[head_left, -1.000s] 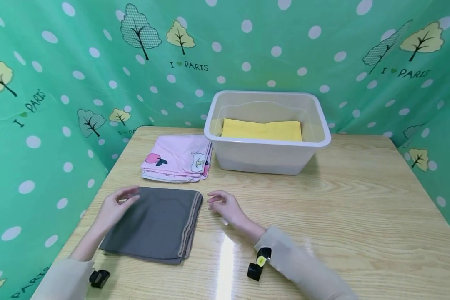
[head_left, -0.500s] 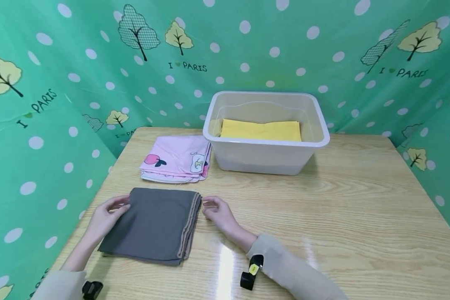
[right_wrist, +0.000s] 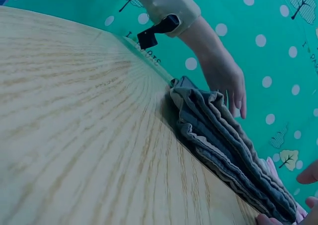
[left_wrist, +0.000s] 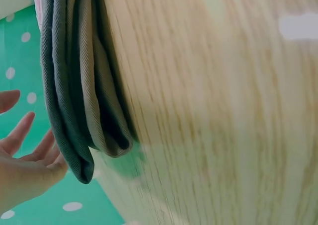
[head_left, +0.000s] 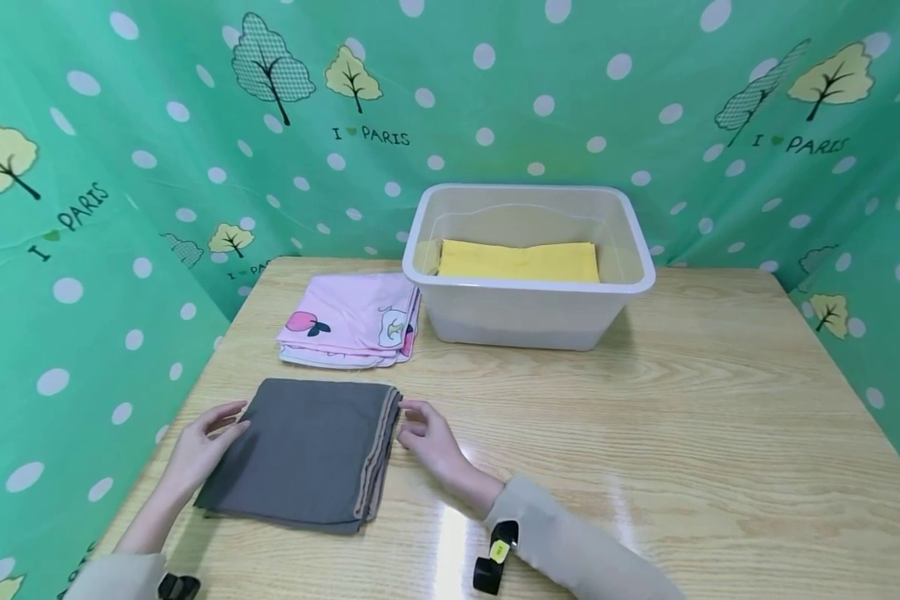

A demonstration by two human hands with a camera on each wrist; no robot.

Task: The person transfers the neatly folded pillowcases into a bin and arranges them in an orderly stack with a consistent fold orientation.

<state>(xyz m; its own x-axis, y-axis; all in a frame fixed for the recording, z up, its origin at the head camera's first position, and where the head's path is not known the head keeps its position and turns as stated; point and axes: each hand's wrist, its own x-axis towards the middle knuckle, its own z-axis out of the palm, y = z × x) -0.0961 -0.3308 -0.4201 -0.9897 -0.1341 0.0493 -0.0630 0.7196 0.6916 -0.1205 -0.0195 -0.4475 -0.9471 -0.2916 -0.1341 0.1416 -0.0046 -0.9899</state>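
Observation:
A folded dark grey cloth [head_left: 300, 458] lies on the left part of the table, its layered edges showing on the right. My left hand [head_left: 201, 446] is at the cloth's left edge, fingers loosely bent, thumb apart from them. In the left wrist view, the fingers of that hand [left_wrist: 30, 168] spread beside the stacked folds [left_wrist: 72, 86]. Beside the far right corner is my right hand [head_left: 433, 442], its fingertips at the edge. Only some fingers [right_wrist: 308, 174] of it show in the right wrist view, close to the layered end; whether they touch is unclear.
Behind the grey cloth lies a folded pink printed cloth [head_left: 352, 312]. A white plastic bin [head_left: 521, 321] stands at the back, with a folded yellow cloth [head_left: 521, 261] inside. A green patterned curtain [head_left: 487, 100] surrounds the wooden table [head_left: 682, 442].
Both hands have come down and nearer to me, to the grey cloth's sides. The right hand has moved left to its edge; the left has shifted off its top-left corner.

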